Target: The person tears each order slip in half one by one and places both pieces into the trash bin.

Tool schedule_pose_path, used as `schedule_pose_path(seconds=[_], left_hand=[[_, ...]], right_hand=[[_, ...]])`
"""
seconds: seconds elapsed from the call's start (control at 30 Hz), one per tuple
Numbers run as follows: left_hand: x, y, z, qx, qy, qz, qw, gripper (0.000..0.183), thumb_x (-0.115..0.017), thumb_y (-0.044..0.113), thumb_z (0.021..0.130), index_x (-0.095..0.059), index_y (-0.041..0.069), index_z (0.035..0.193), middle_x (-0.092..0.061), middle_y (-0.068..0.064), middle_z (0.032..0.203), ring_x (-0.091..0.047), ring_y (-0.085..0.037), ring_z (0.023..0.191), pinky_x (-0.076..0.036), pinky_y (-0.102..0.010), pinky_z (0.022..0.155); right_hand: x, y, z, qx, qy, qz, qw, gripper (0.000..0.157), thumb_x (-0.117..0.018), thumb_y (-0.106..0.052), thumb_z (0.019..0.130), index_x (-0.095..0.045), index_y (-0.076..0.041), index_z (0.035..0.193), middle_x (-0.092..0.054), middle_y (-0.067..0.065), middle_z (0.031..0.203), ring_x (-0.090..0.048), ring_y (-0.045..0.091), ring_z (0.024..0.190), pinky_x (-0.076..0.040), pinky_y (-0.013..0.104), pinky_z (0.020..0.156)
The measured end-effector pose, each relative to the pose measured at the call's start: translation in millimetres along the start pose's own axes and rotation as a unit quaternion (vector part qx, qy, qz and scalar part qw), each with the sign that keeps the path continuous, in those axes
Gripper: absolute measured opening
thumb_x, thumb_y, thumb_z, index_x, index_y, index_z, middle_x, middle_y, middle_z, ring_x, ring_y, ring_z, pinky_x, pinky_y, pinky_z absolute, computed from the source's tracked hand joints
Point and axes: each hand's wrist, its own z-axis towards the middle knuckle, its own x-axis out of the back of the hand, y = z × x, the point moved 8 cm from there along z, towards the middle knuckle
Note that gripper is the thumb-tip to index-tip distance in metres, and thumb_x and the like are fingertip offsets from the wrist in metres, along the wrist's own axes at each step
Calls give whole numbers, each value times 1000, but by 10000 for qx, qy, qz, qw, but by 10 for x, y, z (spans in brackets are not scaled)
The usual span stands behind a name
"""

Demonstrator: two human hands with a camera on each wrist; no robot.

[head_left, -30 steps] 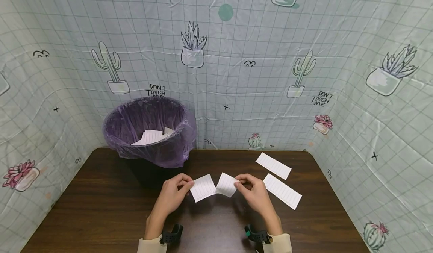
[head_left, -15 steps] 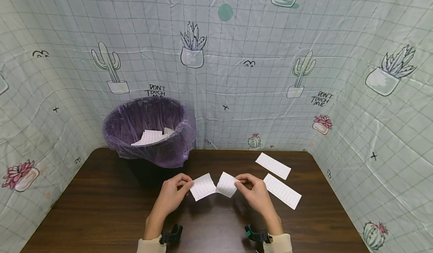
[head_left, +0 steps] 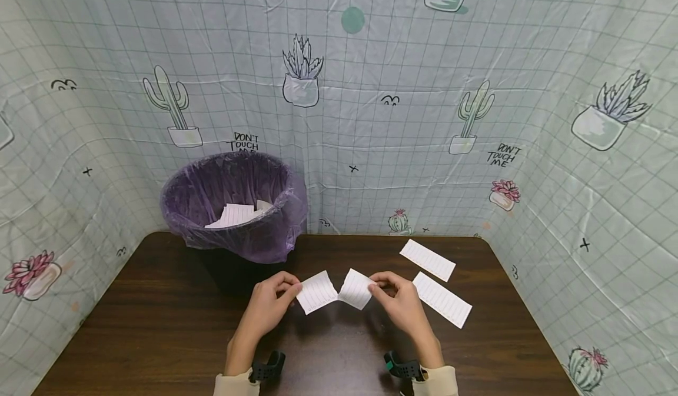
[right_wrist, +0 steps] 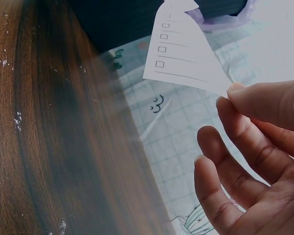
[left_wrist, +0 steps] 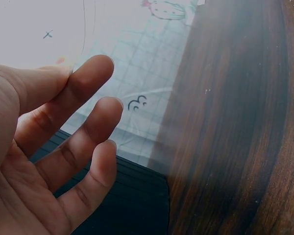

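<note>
A white lined paper slip (head_left: 316, 293) is held up in the head view, torn from its upper edge, with the two parts still meeting near the lower edge. My left hand (head_left: 272, 305) pinches its left end between thumb and forefinger. The right end is pinched the same way by my right hand (head_left: 398, 305). Printed checkboxes and lines show on the paper (right_wrist: 179, 56) in the right wrist view. In the left wrist view, the other fingers of my left hand (left_wrist: 63, 132) are loosely bent, and glare washes out the paper.
A black bin (head_left: 228, 266) with a purple liner (head_left: 288, 231) stands at the back left, paper pieces (head_left: 238, 215) inside. Two more slips, a farther one (head_left: 428, 259) and a nearer one (head_left: 444, 299), lie right on the brown table (head_left: 132, 325). A patterned curtain (head_left: 349, 131) surrounds it.
The left part of the slip has risen very slightly. Both hands keep their pinch and almost the same position.
</note>
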Motion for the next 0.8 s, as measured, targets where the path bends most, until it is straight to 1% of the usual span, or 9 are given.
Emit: schedule_pose_path(seconds=[0.23,0.43,0.67,0.8], left_hand=[[-4,5,6,13,-24,3,10000,4,-73,10,95,-70,9,92,-73,3,74,-63,-13,64,-47,-23,63],[-5,2,7,6,-29,-4,10000,4,-73,10,95,-70,9,92,-73,3,73,-62,-13,64,-46,-23,63],[-5,-6,2,57,-39,-30,10000,4,-72,10,96,-70,9,92,-73,2,74,-64,-17,64,-47,-23,62],[-6,-12,0,77,-35,-41,10000,4,-73,11,96,-70,9,92,-74,2,75,-64,-17,64,-47,-23,62]], right_hand=[[9,2,1,-28,12,-40,10000,9,-77,-7,92,-76,-8,100,-71,4,88,-66,9,80,-56,23,76],[14,-5,-3,-10,27,-40,10000,9,-77,-7,91,-76,-8,100,-71,4,87,-66,9,79,-56,23,75],[15,-7,-4,1,44,7,10000,9,-77,-6,91,-76,-7,100,-72,5,87,-66,9,79,-56,22,75],[15,1,0,-27,35,11,10000,9,-77,-5,91,-76,-7,100,-72,5,87,-66,9,79,-56,22,75]])
